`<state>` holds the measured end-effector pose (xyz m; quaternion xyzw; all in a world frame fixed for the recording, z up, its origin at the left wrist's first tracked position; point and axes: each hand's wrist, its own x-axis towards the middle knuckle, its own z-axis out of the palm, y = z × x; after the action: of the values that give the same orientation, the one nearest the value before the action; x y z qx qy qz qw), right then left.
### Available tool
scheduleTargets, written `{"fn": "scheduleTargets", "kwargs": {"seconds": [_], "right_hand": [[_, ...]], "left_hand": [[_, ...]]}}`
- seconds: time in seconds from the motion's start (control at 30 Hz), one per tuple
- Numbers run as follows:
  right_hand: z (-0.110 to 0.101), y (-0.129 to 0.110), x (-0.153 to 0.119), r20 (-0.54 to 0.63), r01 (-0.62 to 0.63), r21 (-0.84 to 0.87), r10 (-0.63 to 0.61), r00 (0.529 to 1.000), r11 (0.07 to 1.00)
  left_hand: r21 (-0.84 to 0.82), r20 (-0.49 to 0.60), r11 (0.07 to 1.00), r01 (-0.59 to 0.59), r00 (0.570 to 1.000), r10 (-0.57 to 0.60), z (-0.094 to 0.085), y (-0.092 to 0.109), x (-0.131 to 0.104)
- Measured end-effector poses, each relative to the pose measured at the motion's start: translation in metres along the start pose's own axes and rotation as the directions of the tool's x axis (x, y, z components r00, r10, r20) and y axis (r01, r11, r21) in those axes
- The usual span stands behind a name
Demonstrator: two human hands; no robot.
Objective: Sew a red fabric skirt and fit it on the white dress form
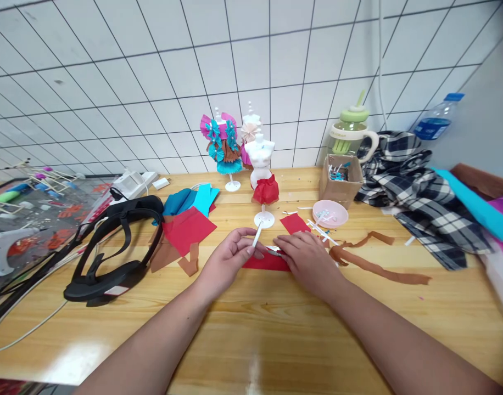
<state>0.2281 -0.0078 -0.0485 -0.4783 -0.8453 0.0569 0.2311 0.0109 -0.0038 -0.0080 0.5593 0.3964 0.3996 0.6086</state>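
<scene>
My left hand (234,253) pinches a thin white strip (257,233) that points up toward the round base of a small white dress-form mannequin (261,151). A red crepe paper skirt (266,190) wraps the mannequin's lower part. My right hand (311,258) lies with its fingers stretched out over the right side of a red paper piece (266,261). A small shiny object (275,250) shows between the two hands; its kind is hard to make out. Another red paper piece (294,223) lies just beyond my right fingers.
Behind stands a mannequin in a blue, brown and purple dress (227,144). To the right are a pink dish (330,214), a cardboard box (341,186), brown strips (370,263) and plaid cloth (424,186). Left lie coloured paper (189,227) and a black headset (111,274).
</scene>
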Motion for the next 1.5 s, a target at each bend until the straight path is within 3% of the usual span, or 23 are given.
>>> {"fn": "scheduleTargets", "kwargs": {"seconds": [0.13, 0.23, 0.3, 0.37, 0.43, 0.5, 0.7, 0.87, 1.13, 1.37, 1.5], "right_hand": [[-0.011, -0.015, -0.01, -0.152, -0.075, 0.322, 0.13, 0.98, 0.944], [-0.017, -0.024, -0.015, -0.153, -0.009, 0.431, 0.083, 0.985, 0.902], [-0.021, -0.026, -0.017, -0.156, 0.025, 0.476, 0.057, 0.986, 0.879], [-0.024, -0.028, -0.017, -0.161, 0.03, 0.543, 0.068, 0.985, 0.839], [-0.026, -0.03, -0.018, -0.154, 0.021, 0.614, 0.094, 0.983, 0.789], [-0.025, -0.032, -0.019, -0.137, 0.007, 0.661, 0.112, 0.984, 0.75], [-0.016, -0.037, -0.021, -0.16, -0.142, 0.662, 0.324, 0.932, 0.736], [-0.017, -0.035, -0.02, -0.089, -0.22, 0.59, 0.334, 0.938, 0.777], [-0.017, -0.029, -0.016, -0.006, -0.235, 0.543, 0.284, 0.959, 0.806], [-0.013, -0.032, -0.018, -0.108, -0.215, 0.662, 0.375, 0.921, 0.718], [-0.015, -0.03, -0.017, -0.11, -0.167, 0.625, 0.299, 0.948, 0.762]], "left_hand": [[0.022, 0.08, 1.0, 0.017, 0.997, -0.019, 0.012, -0.002, -0.005], [0.085, 0.181, 0.996, -0.02, 0.984, 0.005, 0.018, -0.003, -0.009], [0.218, 0.236, 0.971, -0.096, 0.971, 0.043, 0.019, -0.001, -0.012], [0.426, 0.276, 0.875, -0.232, 0.954, 0.118, 0.018, 0.003, -0.013], [0.611, 0.324, 0.711, -0.349, 0.929, 0.178, 0.016, 0.009, -0.014], [0.678, 0.382, 0.602, -0.423, 0.901, 0.204, 0.014, 0.011, -0.014], [0.709, 0.454, 0.478, -0.518, 0.855, 0.252, 0.015, 0.004, -0.013], [0.758, 0.467, 0.37, -0.537, 0.843, 0.267, 0.013, -0.001, -0.013], [0.779, 0.45, 0.386, -0.495, 0.869, 0.207, 0.012, -0.005, -0.011], [0.776, 0.413, 0.455, -0.438, 0.897, 0.158, 0.014, -0.003, -0.012], [0.761, 0.399, 0.507, -0.405, 0.908, 0.127, 0.015, 0.0, -0.012]]}}
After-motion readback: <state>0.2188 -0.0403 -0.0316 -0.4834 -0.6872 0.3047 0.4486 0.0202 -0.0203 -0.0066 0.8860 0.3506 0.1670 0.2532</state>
